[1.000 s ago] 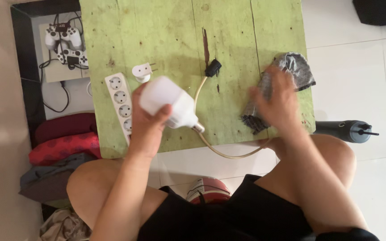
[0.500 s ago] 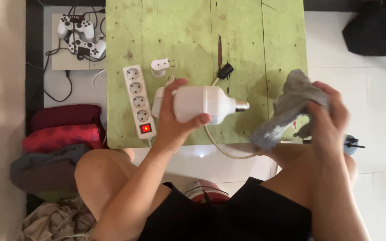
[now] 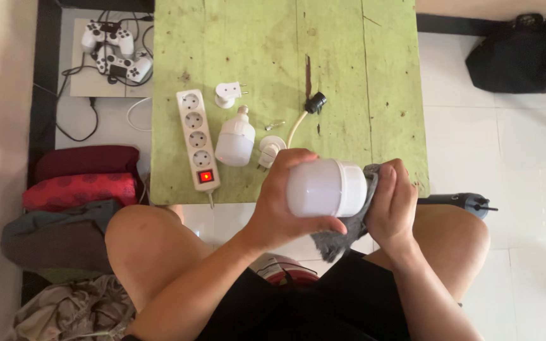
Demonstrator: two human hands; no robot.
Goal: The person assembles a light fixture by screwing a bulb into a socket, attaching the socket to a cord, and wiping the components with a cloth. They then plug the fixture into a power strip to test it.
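**A:** What is different from half a second ago?

**B:** My left hand (image 3: pixel 285 202) has brought the big white bulb (image 3: pixel 327 187) closer to me. It was over the table before; now it is at the near edge, above my knees. My fingers are curled tight around it. My right hand (image 3: pixel 392 205) held the grey cloth (image 3: pixel 342 235) off to the side before. Now it is closed on the cloth and presses it against the end of the bulb (the cloth hangs down under it).

**A:** And what is on the table?

**B:** The green table (image 3: pixel 349 76) is wood, with scratches and a dark crack. A white power strip (image 3: pixel 198 140) lies on the left side, and its red switch glows. Just beside it is a smaller white bulb (image 3: pixel 236 140). Near that are a white plug (image 3: pixel 228 95), a second white plug (image 3: pixel 268 151) and a white cable with a black socket (image 3: pixel 315 103).

**A:** And the room?

**B:** The floor is white tile. Two white game controllers (image 3: pixel 112 50) sit at the top left. Red cushions (image 3: pixel 80 180) and clothes lie at the left. A black bag (image 3: pixel 516 57) is at the top right.
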